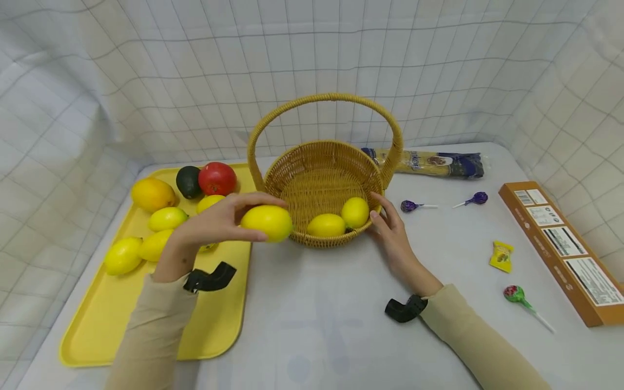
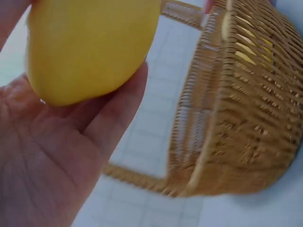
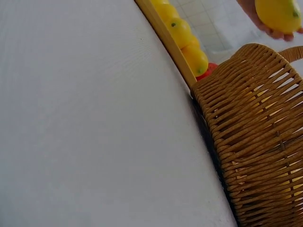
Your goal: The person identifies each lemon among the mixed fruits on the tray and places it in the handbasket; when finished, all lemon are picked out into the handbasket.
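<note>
A yellow lemon (image 1: 267,222) with a greenish tip is gripped between the thumb and fingers of my left hand (image 1: 219,219), held up at the left side of the wicker basket (image 1: 322,242). In the left wrist view the lemon (image 2: 94,47) sits above the palm, beside the basket's woven wall (image 2: 246,132). My right hand (image 1: 394,238) holds the basket's right rim, its fingers over the edge and the thumb on the near side. Inside the basket lie two lemons, one on the left (image 1: 326,225) and one on the right (image 1: 355,212).
At left, a yellow tray (image 1: 214,325) bears several lemons, an orange-yellow fruit (image 1: 153,194), a dark green avocado (image 1: 188,182) and a red tomato (image 1: 217,178). Pasta (image 1: 434,164), lollipops (image 1: 518,295), a yellow wrapped candy (image 1: 501,256) and an orange-brown box (image 1: 560,249) lie right.
</note>
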The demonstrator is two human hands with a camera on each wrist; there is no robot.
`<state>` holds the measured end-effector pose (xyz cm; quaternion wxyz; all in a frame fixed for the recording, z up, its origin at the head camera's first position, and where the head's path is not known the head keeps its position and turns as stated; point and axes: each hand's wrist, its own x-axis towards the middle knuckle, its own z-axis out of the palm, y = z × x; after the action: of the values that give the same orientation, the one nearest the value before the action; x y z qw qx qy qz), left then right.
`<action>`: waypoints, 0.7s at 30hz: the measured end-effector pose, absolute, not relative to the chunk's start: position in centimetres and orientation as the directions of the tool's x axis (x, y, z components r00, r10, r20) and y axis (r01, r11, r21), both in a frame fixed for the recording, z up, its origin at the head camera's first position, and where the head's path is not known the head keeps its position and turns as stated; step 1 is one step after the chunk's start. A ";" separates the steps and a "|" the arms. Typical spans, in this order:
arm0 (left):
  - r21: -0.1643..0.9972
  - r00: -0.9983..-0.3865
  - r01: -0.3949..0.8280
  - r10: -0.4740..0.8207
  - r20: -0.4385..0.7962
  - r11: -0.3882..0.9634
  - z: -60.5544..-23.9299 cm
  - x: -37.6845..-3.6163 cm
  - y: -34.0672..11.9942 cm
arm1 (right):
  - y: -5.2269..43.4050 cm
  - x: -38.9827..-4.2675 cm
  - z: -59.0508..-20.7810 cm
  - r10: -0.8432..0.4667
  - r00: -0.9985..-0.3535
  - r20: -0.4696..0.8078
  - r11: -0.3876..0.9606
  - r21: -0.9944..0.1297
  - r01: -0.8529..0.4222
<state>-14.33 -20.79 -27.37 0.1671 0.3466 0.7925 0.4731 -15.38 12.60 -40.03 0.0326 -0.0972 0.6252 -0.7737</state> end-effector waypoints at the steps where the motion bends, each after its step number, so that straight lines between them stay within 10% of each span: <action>1: 0.864 -0.710 0.380 0.703 0.044 0.330 -27.8 -15.6 -20.0 | 12.6 -15.4 -40.0 -0.172 -0.979 0.106 -0.209 -0.976 -0.068; 9: 0.894 -0.716 0.238 0.690 -0.102 0.379 -31.1 -21.4 -17.7 | 12.7 -15.6 -39.7 -0.172 -0.980 0.103 -0.188 -0.980 -0.070; 21: 0.854 -0.467 0.317 0.851 -0.240 0.414 -30.9 -22.9 -16.4 | 12.8 -15.6 -39.7 -0.173 -0.979 0.110 -0.206 -0.976 -0.073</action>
<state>-22.93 -16.39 -30.91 0.3480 0.3815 0.7654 0.3841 -15.60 12.84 -39.72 0.0324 -0.0981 0.6293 -0.7703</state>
